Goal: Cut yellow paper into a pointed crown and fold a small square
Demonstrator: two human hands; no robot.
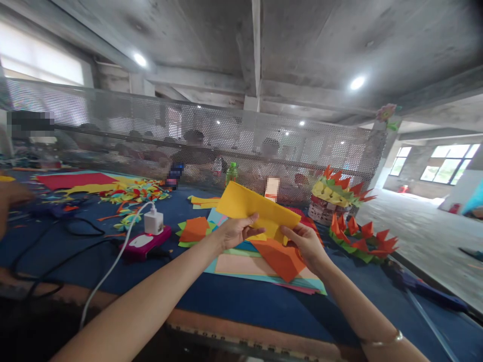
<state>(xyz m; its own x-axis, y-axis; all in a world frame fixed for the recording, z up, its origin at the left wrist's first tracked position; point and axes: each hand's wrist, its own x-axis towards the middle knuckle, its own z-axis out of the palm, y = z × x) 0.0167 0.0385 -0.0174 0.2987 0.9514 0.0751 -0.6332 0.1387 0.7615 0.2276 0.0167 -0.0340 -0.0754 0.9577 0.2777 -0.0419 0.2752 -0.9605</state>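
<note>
A folded sheet of yellow paper [260, 203] is held up in front of me, tilted down to the right. My left hand [241, 231] pinches its lower left edge with thumb and fingers. At the lower right corner, my right hand [304, 241] grips the same paper between thumb and fingers. Underneath lie an orange sheet [283, 261] and a stack of pale coloured sheets [241, 266], partly hidden by the hands. Left of the stack sits a smaller orange piece [194, 230] over green paper.
Orange-and-green paper crowns [362, 241] stand at right, near a blue-handled tool [433, 291]. A pink power strip [145, 244] with a white charger [153, 221] and cables lies left, near coloured scraps [132, 193]. A perforated metal screen [151, 136] runs behind. Another person's hand [15, 198] is far left.
</note>
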